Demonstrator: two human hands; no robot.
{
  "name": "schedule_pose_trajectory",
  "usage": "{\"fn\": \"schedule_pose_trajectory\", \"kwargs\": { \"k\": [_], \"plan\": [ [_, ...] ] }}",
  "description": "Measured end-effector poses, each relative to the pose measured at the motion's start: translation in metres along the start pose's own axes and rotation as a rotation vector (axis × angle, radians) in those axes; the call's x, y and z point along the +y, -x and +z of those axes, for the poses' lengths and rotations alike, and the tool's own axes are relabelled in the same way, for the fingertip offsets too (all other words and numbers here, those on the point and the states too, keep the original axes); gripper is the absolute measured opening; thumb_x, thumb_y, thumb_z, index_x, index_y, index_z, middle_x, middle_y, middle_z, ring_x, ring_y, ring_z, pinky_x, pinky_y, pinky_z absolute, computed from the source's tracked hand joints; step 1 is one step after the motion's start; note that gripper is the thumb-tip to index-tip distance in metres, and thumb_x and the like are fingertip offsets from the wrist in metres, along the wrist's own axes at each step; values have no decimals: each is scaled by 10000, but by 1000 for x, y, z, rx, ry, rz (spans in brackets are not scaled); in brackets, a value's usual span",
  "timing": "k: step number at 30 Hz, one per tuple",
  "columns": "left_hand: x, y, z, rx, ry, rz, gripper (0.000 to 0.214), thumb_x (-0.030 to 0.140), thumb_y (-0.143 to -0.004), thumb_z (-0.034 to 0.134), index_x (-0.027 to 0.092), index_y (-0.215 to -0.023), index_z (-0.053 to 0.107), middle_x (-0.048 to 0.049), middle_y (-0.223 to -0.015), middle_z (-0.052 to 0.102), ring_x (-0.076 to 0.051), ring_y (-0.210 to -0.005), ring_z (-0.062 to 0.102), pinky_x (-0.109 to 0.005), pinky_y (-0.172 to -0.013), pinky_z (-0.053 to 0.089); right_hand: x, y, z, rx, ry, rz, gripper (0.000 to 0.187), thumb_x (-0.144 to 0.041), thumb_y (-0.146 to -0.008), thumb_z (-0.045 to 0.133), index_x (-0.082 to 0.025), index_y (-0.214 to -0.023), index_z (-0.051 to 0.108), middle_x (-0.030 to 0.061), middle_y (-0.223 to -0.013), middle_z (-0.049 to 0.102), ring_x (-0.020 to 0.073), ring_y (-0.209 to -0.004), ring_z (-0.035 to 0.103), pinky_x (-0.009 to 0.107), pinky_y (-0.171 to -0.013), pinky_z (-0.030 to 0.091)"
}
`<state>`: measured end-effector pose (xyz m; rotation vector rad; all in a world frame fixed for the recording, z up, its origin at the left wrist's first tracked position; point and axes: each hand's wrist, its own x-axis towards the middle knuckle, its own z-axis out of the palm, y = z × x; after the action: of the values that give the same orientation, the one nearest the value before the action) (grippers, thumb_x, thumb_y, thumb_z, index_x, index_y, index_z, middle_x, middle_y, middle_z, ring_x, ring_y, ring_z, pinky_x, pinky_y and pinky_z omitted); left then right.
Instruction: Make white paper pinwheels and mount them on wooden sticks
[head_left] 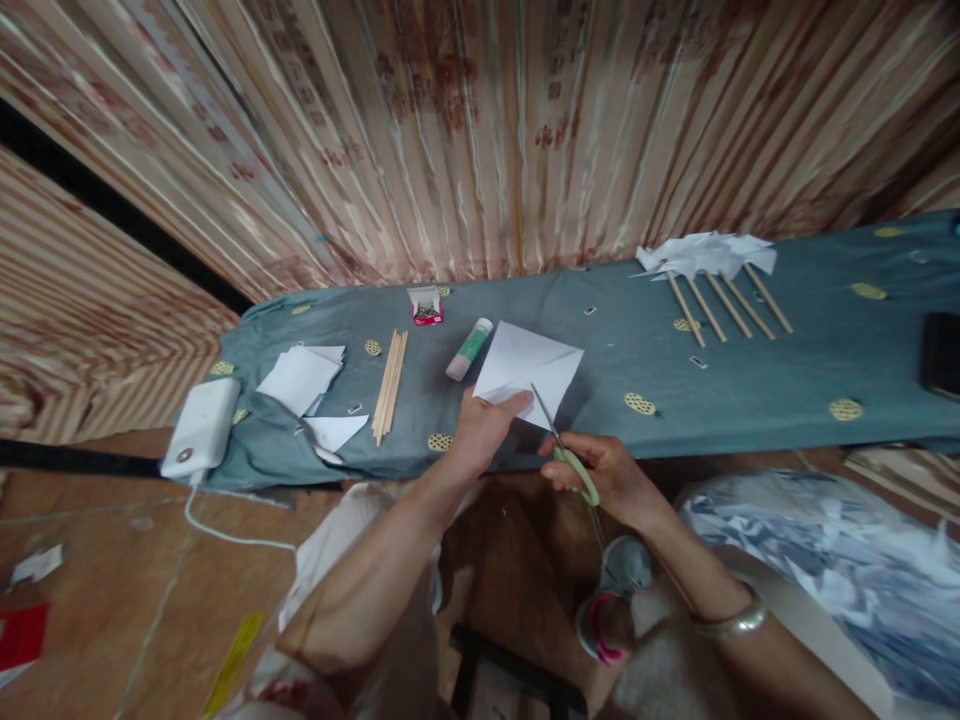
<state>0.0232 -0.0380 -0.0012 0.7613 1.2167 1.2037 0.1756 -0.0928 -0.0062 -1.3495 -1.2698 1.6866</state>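
A white square sheet of paper (529, 360) is pinched at its near edge by my left hand (486, 425), thumb on top. My right hand (600, 470) grips a pair of scissors (576, 470) by pale green handles. The scissors' blades lie over the near right part of the paper, pointing away and to the left. Whether they have cut into it I cannot tell. Just left of the paper, a glue stick (470, 350) with a green label lies on the cloth.
On the green-covered bench (525, 290) are wooden sticks (390, 385), a red box of small metal pieces (427, 307), stacked white paper (301, 378) and several paper pinwheels on sticks (709, 258). A white power bank (201, 427) with a cable sits at the left end. A curtain (450, 130) hangs behind.
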Motion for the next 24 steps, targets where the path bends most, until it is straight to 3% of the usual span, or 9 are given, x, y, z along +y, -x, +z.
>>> {"fn": "schedule_pose_trajectory", "kwargs": {
  "k": [6,24],
  "plan": [
    [-3,-1,-2,-8,0,15,224,218,-511,765,141,-713,706,-10,-696,695,-149,-618,601,-289,-666,477,-2,0,1,16,12,-21,497,-608,-536,774,-172,-722,622,-44,-506,534,89,-473,464,224,-455,366],
    [-2,1,-5,-20,13,11,224,224,-525,761,148,-726,698,-3,-693,692,-157,-628,607,-298,-671,483,-4,-1,4,9,62,-43,411,-537,-583,775,-177,-706,617,-47,-499,524,89,-471,443,224,-451,348]
  ]
}}
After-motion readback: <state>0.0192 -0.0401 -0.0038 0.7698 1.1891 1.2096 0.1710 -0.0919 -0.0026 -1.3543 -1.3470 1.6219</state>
